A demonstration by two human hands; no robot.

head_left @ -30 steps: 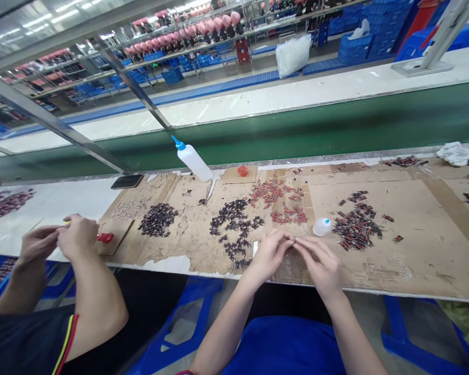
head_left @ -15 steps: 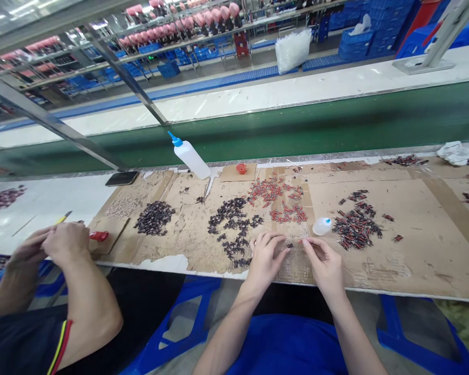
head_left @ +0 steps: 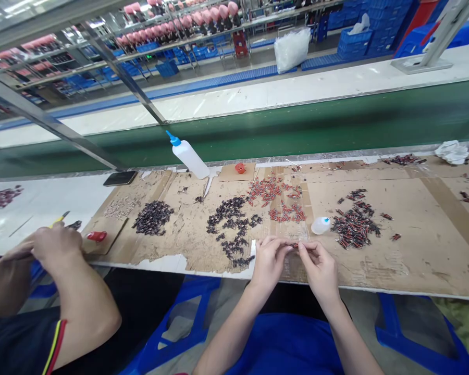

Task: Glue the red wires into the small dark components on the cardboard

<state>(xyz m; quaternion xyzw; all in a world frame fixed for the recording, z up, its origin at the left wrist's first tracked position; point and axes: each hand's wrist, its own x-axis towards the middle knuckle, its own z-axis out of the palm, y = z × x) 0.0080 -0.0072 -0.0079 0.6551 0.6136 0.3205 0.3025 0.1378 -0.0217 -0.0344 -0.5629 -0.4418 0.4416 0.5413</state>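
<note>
Bare cardboard surface (head_left: 414, 250) lies open at right; dark parts pile (head_left: 234, 229), small bottle (head_left: 320, 225) and mixed pile (head_left: 354, 226) crowd ahead.

Small part (head_left: 295, 244), dark with a trace of red, being pinched between the fingertips of both hands, left hand (head_left: 269, 260) and right hand (head_left: 319, 265) meeting over it; too small to make out its shape. It is sitting just above the near edge of the cardboard-covered bench (head_left: 414, 260), lying roughly level across the two grips. Heap of dark parts (head_left: 233, 226) lying just left of the left hand; pile of red-and-dark parts (head_left: 354, 225) lying beyond the right hand, both loose and scattered flat on the cardboard.
</note>
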